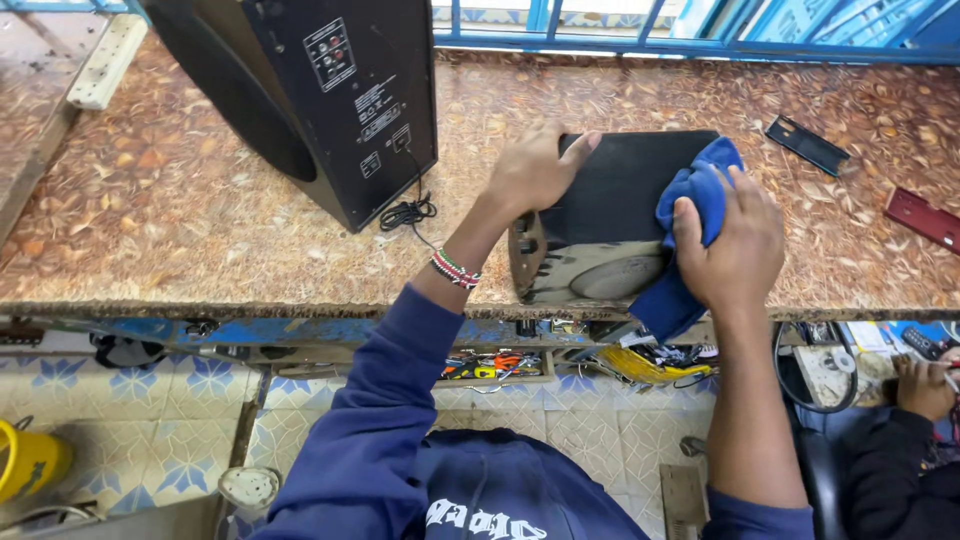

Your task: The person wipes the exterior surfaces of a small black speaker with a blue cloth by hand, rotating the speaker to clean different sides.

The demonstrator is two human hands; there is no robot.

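Small black speaker (pixel 610 215) lying at the near edge of the worktop (pixel 180 210), both my hands on it.

My left hand (pixel 535 170) clasps its top corner; my right hand (pixel 735 240) grips a blue cloth (pixel 700 190), hiding that side. White label panels on the big black speaker (pixel 330 90) behind are unreadable.

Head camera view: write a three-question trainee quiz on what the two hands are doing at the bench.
1. True or false: the right hand presses a blue cloth against the small black speaker.
2. What does the left hand rest on?
A. the large black speaker
B. the small black speaker
C. the red panel
3. Fill in: a beaded ____ sits on the left wrist.

Key: 1 true; 2 B; 3 bracelet.
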